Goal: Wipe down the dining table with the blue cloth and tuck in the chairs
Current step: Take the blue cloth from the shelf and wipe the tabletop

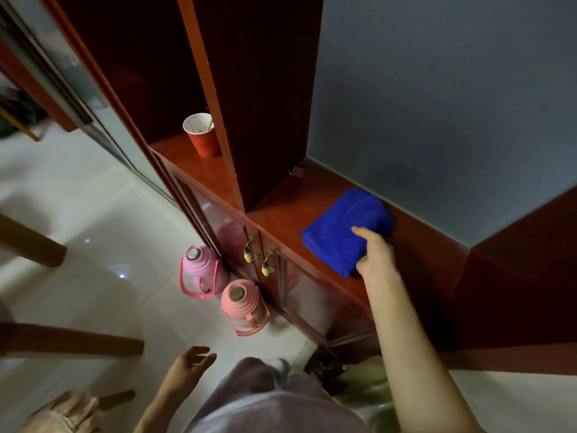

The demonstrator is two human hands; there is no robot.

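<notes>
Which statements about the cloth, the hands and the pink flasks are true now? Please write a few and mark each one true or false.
1. The blue cloth lies folded on the cabinet ledge. True.
2. The right hand touches the blue cloth. True.
3. The left hand holds the red cup. False: the left hand is empty, and the red cup stands on the shelf further left.
4. The two pink flasks stand on the cabinet ledge. False: both stand on the floor.

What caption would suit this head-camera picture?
Right hand touches the folded blue cloth on the wooden cabinet; left hand hangs open.
</notes>
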